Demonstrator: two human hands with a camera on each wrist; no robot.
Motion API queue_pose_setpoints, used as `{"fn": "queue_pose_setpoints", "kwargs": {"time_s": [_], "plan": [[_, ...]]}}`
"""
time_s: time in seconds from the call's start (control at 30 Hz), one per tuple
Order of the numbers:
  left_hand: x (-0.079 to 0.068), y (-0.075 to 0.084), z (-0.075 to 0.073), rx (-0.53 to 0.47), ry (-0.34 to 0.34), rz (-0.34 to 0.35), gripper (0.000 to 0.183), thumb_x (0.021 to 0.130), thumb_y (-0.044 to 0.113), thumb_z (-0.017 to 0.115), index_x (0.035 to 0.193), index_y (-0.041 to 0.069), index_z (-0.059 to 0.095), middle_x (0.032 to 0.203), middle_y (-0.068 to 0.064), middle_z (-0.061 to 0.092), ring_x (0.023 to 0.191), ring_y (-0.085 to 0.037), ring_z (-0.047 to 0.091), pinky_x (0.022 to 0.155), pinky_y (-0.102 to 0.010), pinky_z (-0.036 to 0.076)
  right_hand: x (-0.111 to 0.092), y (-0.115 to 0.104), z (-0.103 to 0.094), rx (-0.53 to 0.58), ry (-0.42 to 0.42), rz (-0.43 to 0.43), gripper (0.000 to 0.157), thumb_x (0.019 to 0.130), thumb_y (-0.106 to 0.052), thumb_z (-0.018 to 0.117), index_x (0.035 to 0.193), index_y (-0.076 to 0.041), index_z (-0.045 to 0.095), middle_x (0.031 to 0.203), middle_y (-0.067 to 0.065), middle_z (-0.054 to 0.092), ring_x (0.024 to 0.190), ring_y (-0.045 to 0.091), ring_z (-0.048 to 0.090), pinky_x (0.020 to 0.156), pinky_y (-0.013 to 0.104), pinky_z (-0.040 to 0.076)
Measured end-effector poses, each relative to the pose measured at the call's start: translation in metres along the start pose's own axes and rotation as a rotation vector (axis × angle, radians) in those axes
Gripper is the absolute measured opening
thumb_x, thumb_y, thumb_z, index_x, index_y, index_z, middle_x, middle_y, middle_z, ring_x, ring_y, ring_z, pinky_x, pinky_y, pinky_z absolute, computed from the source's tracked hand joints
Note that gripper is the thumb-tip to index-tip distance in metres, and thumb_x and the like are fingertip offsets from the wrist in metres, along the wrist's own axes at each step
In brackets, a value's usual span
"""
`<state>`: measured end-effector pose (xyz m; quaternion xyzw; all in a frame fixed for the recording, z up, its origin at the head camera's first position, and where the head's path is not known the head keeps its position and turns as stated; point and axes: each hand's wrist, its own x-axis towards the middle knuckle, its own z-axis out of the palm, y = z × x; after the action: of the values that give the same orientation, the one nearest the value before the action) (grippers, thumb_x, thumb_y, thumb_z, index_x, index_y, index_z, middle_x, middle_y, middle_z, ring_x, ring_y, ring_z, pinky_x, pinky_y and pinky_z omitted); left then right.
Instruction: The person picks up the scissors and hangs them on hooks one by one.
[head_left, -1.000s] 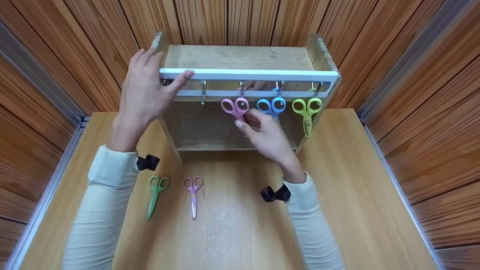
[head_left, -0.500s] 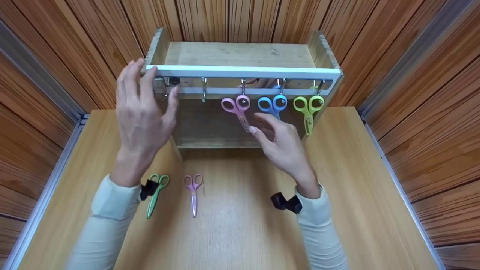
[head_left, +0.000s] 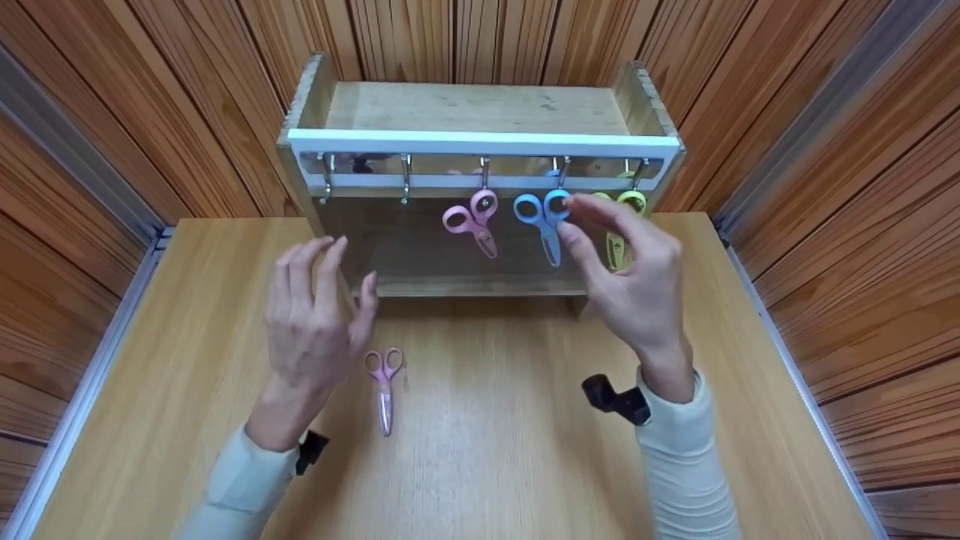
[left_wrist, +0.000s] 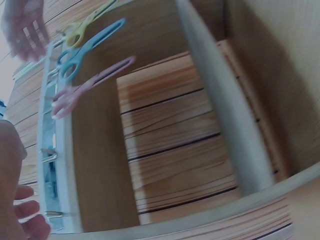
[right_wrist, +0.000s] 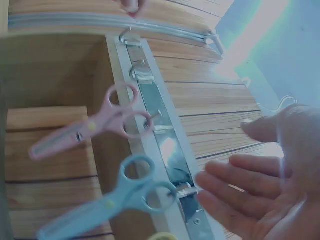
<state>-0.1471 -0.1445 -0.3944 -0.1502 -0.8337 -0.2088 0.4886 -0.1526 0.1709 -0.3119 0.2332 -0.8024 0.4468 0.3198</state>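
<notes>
My left hand (head_left: pixel 311 330) hovers over the table, fingers loosely spread and holding nothing; it hides the green scissors. Pink scissors (head_left: pixel 486 244) hang by one finger loop from a hook on the white rail (head_left: pixel 480 141). Beside them hang blue scissors (head_left: pixel 551 246), and yellow-green scissors (head_left: pixel 616 253) are on the right-end hook, partly covered by my right hand (head_left: pixel 637 277). In the right wrist view that hand is off the blue scissors (right_wrist: pixel 105 204), its fingers relaxed with nothing between them. A second pair of pink scissors (head_left: pixel 385 409) lies on the table.
The rail runs along the top front of a wooden shelf (head_left: pixel 472 109). Two bare hooks, the left-end hook (head_left: pixel 325 180) and the one beside it (head_left: pixel 406 180), are on its left half. Wood-panelled walls (head_left: pixel 847 165) enclose the table (head_left: pixel 480 480) at the back and sides.
My left hand has left the rail's left end and come down over the green scissors. My right hand has let go of the hanging pink scissors and moved right, past the blue ones.
</notes>
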Motion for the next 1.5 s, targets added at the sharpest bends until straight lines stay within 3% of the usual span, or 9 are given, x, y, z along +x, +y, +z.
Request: {"fn": "queue_pose_setpoints", "kwargs": {"time_s": [0.17, 0.3, 0.47, 0.7, 0.9, 1.03, 1.2, 1.43, 1.5], "plan": [[-0.023, -0.004, 0.005, 0.024, -0.151, -0.067, 0.051, 0.097, 0.028, 0.072, 0.131, -0.01, 0.064, 0.122, -0.03, 0.067, 0.111, -0.044, 0.066, 0.093, -0.054, 0.061, 0.014, 0.003, -0.009, -0.038, 0.12, -0.106, 0.032, 0.091, -0.009, 0.08, 0.122, -0.001, 0.075, 0.119, 0.012, 0.08, 0.109, 0.027, 0.076, 0.102, 0.023, 0.055], [-0.044, -0.005, 0.013, 0.034, -0.252, -0.123, 0.055, 0.096, 0.032, 0.075, 0.131, -0.009, 0.064, 0.122, -0.03, 0.069, 0.106, -0.043, 0.07, 0.082, -0.052, 0.064, 0.027, 0.009, -0.017, -0.132, 0.173, -0.14, 0.048, 0.095, -0.039, 0.078, 0.126, -0.004, 0.073, 0.124, 0.01, 0.078, 0.11, 0.029, 0.075, 0.1, 0.021, 0.053], [-0.074, -0.008, 0.02, 0.098, -0.379, -0.166, 0.059, 0.093, 0.037, 0.079, 0.129, -0.008, 0.067, 0.118, -0.029, 0.073, 0.097, -0.045, 0.075, 0.072, -0.052, 0.066, 0.044, 0.02, -0.029, -0.216, 0.171, -0.144, 0.075, 0.093, -0.064, 0.07, 0.132, 0.0, 0.069, 0.131, 0.016, 0.074, 0.123, 0.034, 0.071, 0.113, 0.033, 0.052], [-0.109, -0.012, 0.035, 0.193, -0.483, -0.182, 0.067, 0.093, 0.046, 0.076, 0.125, -0.012, 0.068, 0.116, -0.031, 0.074, 0.097, -0.046, 0.076, 0.076, -0.054, 0.066, 0.068, 0.036, -0.049, -0.345, 0.065, -0.092, 0.077, 0.092, -0.057, 0.076, 0.142, -0.001, 0.062, 0.14, 0.017, 0.07, 0.13, 0.035, 0.067, 0.115, 0.047, 0.052], [-0.129, -0.017, 0.042, 0.241, -0.537, -0.217, 0.073, 0.094, 0.048, 0.076, 0.131, -0.014, 0.065, 0.13, -0.034, 0.068, 0.111, -0.049, 0.073, 0.088, -0.057, 0.064, 0.079, 0.05, -0.058, -0.448, -0.064, -0.092, 0.077, 0.094, -0.046, 0.077, 0.147, 0.004, 0.056, 0.147, 0.023, 0.063, 0.137, 0.04, 0.062, 0.118, 0.054, 0.049], [-0.142, -0.017, 0.045, 0.276, -0.58, -0.237, 0.077, 0.093, 0.048, 0.076, 0.132, -0.016, 0.062, 0.14, -0.038, 0.06, 0.123, -0.053, 0.065, 0.101, -0.061, 0.058, 0.088, 0.056, -0.06, -0.49, -0.136, -0.047, 0.085, 0.093, -0.051, 0.077, 0.152, 0.003, 0.05, 0.154, 0.023, 0.057, 0.139, 0.042, 0.059, 0.119, 0.056, 0.046], [-0.156, -0.011, 0.046, 0.299, -0.662, -0.262, 0.079, 0.092, 0.046, 0.078, 0.132, -0.02, 0.06, 0.139, -0.043, 0.058, 0.128, -0.058, 0.061, 0.106, -0.064, 0.054, 0.1, 0.059, -0.063, -0.541, -0.245, 0.051, 0.098, 0.092, -0.066, 0.07, 0.159, -0.001, 0.041, 0.161, 0.022, 0.049, 0.144, 0.045, 0.054, 0.121, 0.06, 0.042], [-0.162, 0.0, 0.047, 0.254, -0.799, -0.357, 0.077, 0.095, 0.038, 0.076, 0.138, -0.022, 0.053, 0.143, -0.045, 0.054, 0.133, -0.059, 0.056, 0.11, -0.063, 0.051, 0.11, 0.063, -0.063, -0.602, -0.377, 0.117, 0.104, 0.094, -0.077, 0.055, 0.164, -0.004, 0.031, 0.152, 0.026, 0.055, 0.12, 0.047, 0.064, 0.108, 0.065, 0.051], [-0.163, 0.002, 0.047, 0.24, -0.827, -0.381, 0.078, 0.096, 0.037, 0.076, 0.14, -0.022, 0.052, 0.144, -0.044, 0.053, 0.135, -0.058, 0.055, 0.11, -0.063, 0.051, 0.111, 0.064, -0.062, -0.609, -0.397, 0.122, 0.105, 0.094, -0.078, 0.054, 0.165, -0.004, 0.029, 0.157, 0.027, 0.051, 0.123, 0.049, 0.064, 0.109, 0.065, 0.051]]}}
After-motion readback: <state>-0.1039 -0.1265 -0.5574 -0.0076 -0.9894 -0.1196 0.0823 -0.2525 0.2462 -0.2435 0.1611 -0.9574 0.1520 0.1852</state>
